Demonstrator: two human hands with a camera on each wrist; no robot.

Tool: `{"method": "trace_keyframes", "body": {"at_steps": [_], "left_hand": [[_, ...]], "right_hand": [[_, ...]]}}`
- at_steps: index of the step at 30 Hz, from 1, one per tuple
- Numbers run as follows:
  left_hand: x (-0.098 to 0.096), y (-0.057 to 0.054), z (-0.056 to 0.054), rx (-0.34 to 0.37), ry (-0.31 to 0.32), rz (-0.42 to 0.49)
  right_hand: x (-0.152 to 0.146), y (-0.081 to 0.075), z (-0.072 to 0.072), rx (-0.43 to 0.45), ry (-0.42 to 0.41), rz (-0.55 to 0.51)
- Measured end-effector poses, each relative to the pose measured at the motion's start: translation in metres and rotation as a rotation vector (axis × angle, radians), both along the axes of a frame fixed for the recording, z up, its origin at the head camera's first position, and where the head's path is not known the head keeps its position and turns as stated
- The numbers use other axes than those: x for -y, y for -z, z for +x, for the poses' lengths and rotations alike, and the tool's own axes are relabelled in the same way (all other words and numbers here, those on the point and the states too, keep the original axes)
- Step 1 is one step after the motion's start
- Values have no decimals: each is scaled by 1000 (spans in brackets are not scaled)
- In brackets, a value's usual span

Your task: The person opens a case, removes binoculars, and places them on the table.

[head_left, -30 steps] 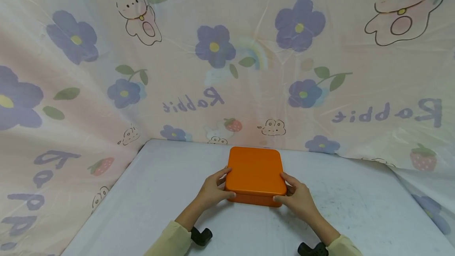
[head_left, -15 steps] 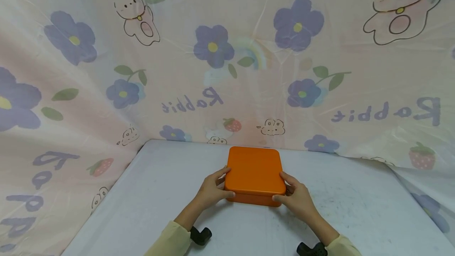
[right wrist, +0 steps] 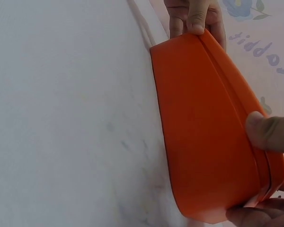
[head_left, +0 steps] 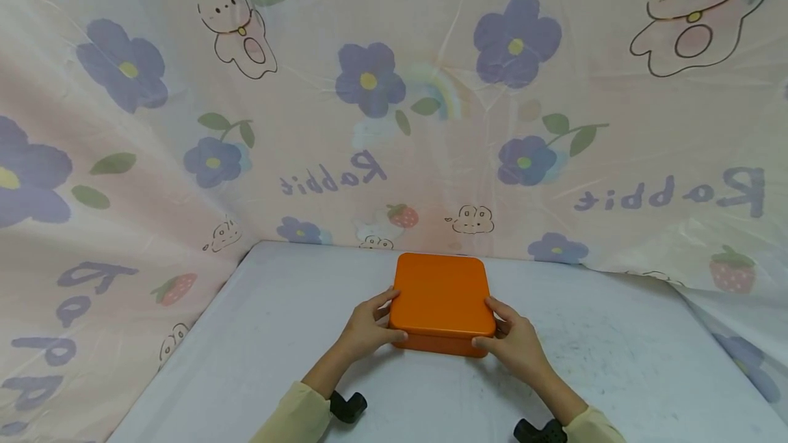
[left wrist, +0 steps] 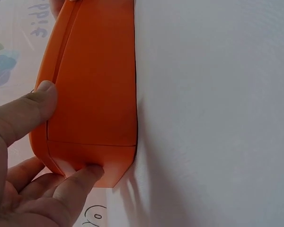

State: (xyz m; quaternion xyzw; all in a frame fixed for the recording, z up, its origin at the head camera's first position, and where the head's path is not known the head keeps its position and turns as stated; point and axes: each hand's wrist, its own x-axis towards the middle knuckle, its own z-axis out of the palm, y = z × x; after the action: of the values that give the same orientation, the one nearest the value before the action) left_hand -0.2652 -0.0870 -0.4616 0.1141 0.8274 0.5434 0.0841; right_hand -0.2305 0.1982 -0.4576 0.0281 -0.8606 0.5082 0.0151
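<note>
An orange lidded box (head_left: 440,296) with rounded corners sits on the white table, its lid on. My left hand (head_left: 366,327) grips the box's left side, thumb on the front near the corner and fingers along the side. At the opposite side my right hand (head_left: 517,344) holds it the same way. In the left wrist view, the left thumb (left wrist: 46,97) lies at the lid's edge, with fingers bent against the end of the box (left wrist: 94,85). The right thumb (right wrist: 258,132) presses the lid's edge in the right wrist view. What is inside the box is hidden.
The white tabletop (head_left: 277,313) spreads around the box, with faint grey smudges on the right. A printed curtain (head_left: 431,122) with rabbits and flowers hangs along the back and left edges. Black wrist camera mounts (head_left: 349,407) sit at both sleeves.
</note>
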Motion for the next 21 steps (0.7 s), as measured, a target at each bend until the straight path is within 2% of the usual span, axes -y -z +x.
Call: {"method": "trace_keyframes", "body": {"at_steps": [9, 21], "left_hand": [[1, -1, -4, -9, 16, 39], [-1, -5, 1, -12, 15, 57]], "right_hand": [[-3, -4, -2, -8, -8, -23], [-4, -1, -1, -12, 3, -15]]}}
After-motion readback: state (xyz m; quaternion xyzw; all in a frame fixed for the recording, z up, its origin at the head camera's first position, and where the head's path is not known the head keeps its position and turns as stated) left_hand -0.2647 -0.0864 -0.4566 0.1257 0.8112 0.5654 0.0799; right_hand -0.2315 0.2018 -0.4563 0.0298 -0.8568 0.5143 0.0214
